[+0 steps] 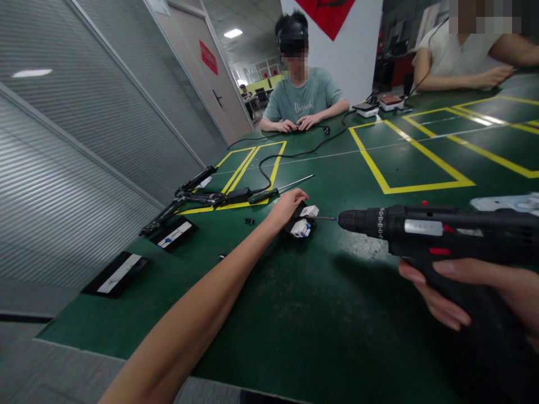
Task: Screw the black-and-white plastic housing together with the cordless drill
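Observation:
My right hand [442,306] is wrapped around the grip of a black cordless drill [415,227], which lies level and points left. From its chuck a thin bit [326,218] reaches to a small black device with white blocks [301,228]. On the far side of that device, my left hand [291,203] is closed around it against the table; part of the fingers is hidden. Whether the bit's tip sits in a screw cannot be made out. Just beyond my left hand lies a screwdriver with a dark handle [265,196].
A green table [269,336] carries yellow tape outlines. To the left lie a black folding stand [185,199], two black plates with white strips [119,275], and small black parts [249,221]. A black cable [295,152] runs across. Opposite sits a person [305,101]; another is at right.

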